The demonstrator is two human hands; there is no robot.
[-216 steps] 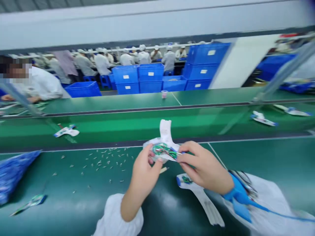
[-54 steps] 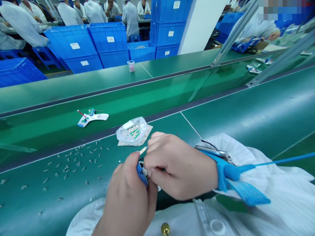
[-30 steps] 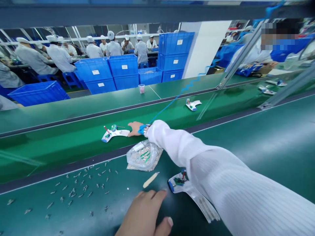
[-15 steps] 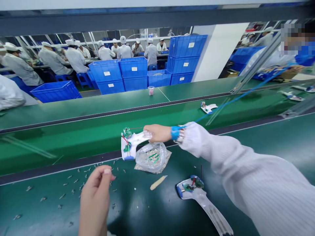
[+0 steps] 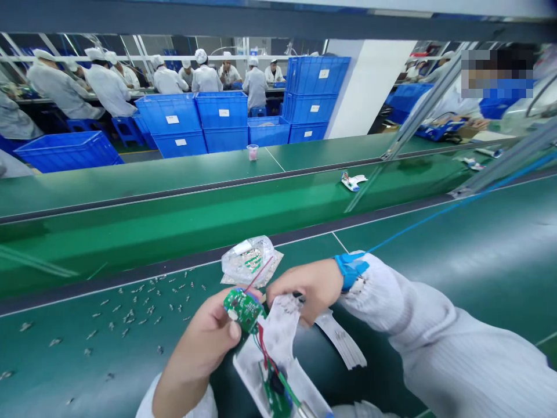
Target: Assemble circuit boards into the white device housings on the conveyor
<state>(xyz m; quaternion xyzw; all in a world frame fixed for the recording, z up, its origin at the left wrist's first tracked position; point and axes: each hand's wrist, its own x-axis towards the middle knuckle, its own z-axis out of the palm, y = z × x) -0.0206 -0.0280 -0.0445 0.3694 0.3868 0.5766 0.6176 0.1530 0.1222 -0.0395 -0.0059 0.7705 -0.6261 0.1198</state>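
Green circuit board (image 5: 243, 307) now up in the left hand (image 5: 198, 334), white plastic housing (image 5: 281, 325) off the belt, in the right hand (image 5: 304, 287).

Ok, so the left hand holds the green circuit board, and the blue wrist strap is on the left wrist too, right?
Not quite: the head view shows the blue wrist strap on the wrist of the right hand, not the left. The left hand does hold the green circuit board.

**Colours of the work area.** Green circuit board (image 5: 242, 309) with a red wire (image 5: 262, 341); white plastic housing (image 5: 278, 342); blue wrist strap (image 5: 351, 270) on a white, finely ribbed sleeve (image 5: 435, 337); dark green tabletop (image 5: 456, 232); bright blue crates (image 5: 221, 133) bearing white labels (image 5: 172, 119).
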